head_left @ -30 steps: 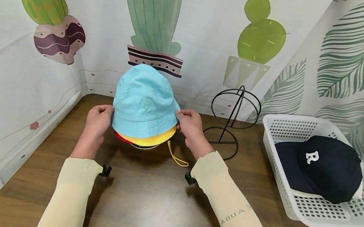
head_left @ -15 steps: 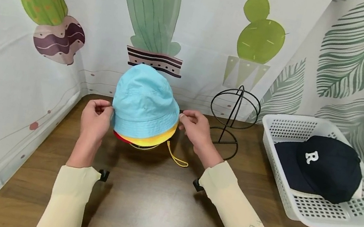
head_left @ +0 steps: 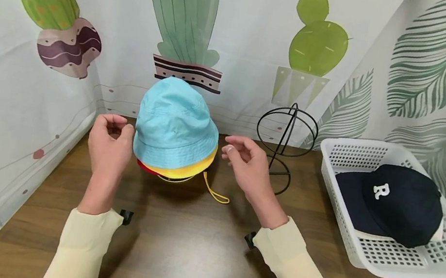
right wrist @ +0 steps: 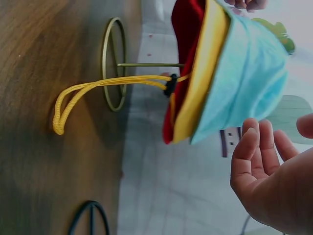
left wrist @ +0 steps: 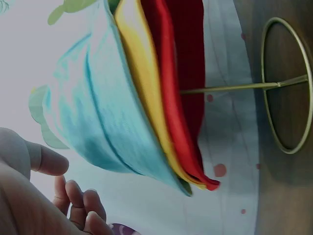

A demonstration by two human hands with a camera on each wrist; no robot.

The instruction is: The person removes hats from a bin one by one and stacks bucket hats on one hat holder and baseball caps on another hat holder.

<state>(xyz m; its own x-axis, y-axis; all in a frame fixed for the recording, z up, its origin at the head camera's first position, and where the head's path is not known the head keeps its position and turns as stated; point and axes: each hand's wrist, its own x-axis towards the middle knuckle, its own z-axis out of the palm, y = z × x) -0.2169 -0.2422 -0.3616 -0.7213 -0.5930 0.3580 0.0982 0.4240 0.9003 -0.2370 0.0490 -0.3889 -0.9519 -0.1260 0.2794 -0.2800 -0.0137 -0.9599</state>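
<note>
A light blue bucket hat (head_left: 177, 124) sits on top of a yellow hat (head_left: 188, 170) and a red hat (left wrist: 171, 105), brims layered. The stack rests on a gold wire stand (left wrist: 266, 88), its stem and round base visible in both wrist views. From the yellow hat hangs a looped yellow cord (right wrist: 80, 90) with a black toggle (right wrist: 170, 84). Left of the brim, my left hand (head_left: 109, 149) is loosely bent and holds nothing. My right hand (head_left: 254, 170) is apart from the brim on the right, also holding nothing, fingers relaxed.
A black wire hat stand (head_left: 280, 151) without a hat stands right of the stack. Farther right is a white perforated basket (head_left: 357, 250) holding a black cap (head_left: 402, 203) with a white R, over something pale. Cactus-print cloth (head_left: 259, 27) hangs behind the wooden table (head_left: 186, 251).
Both hands have let go of the blue hat's brim and drawn outward, left hand to the left and right hand to the right. The stacked hats stay on the stand.
</note>
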